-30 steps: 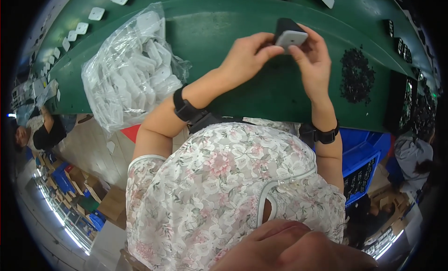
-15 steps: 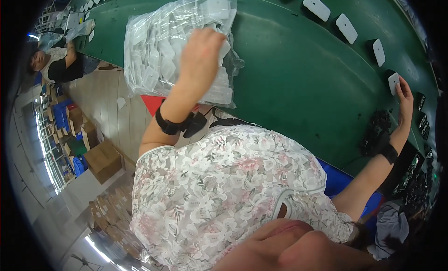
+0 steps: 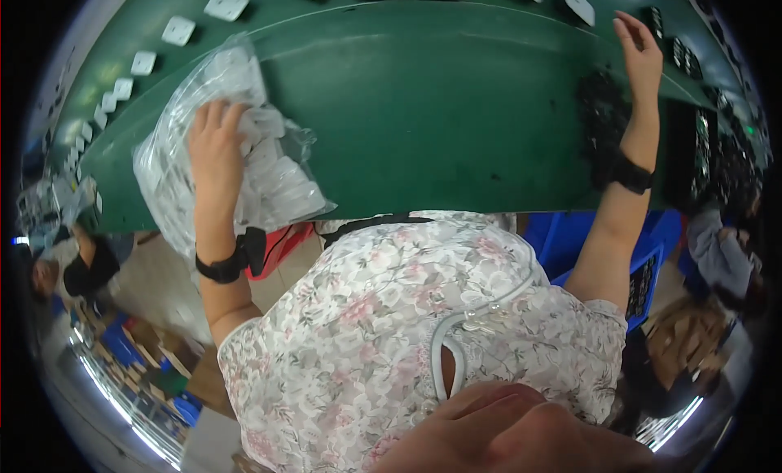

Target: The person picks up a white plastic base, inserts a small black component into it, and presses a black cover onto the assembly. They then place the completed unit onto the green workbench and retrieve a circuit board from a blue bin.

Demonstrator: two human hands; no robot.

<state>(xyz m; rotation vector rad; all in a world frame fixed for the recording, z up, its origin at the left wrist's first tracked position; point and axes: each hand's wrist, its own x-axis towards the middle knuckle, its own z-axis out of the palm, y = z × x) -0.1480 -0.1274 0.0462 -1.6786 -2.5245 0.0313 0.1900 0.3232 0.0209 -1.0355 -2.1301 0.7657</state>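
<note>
My left hand (image 3: 216, 139) lies over a clear plastic bag (image 3: 159, 159) at the left of the green work surface. Its fingers are apart and bent down onto the white plastic covers (image 3: 265, 151) in the bag; the fingertips are partly hidden. At the far right my right hand (image 3: 641, 58) is raised over the surface, fingers apart and nothing in them. The nearest white cover (image 3: 580, 5) stands a little to its left, apart from the fingers. A black band is on each wrist.
More white pieces (image 3: 226, 5) form a curved row along the far side. Dark, shiny parts (image 3: 603, 107) are heaped beside my right forearm, and black pieces (image 3: 687, 58) lie beyond it. Blue bins (image 3: 562, 237) and a red container (image 3: 281, 249) stand below the near edge. Other people are at both sides.
My right hand has let go of the white cover it was touching. My left hand has come down onto the covers in the bag. The whole view has turned.
</note>
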